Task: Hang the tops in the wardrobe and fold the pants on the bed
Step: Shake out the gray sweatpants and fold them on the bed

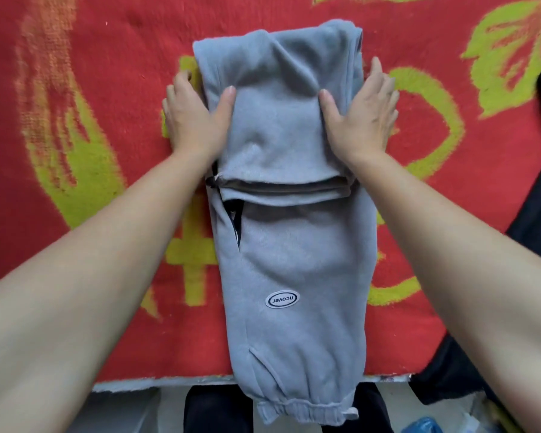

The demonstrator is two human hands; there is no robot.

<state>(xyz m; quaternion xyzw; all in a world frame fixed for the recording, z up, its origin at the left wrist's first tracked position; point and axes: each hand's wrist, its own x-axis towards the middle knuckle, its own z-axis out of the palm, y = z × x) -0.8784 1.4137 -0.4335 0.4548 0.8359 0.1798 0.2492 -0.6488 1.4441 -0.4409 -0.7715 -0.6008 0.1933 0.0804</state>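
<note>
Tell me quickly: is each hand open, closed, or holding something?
Left hand: open, pressing the left side of the grey pants.
Right hand: open, pressing their right side.

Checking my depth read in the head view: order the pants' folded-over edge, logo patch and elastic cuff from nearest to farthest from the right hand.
1. Folded-over edge, just below the right hand.
2. Logo patch, mid-leg.
3. Elastic cuff, lowest in view.
</note>
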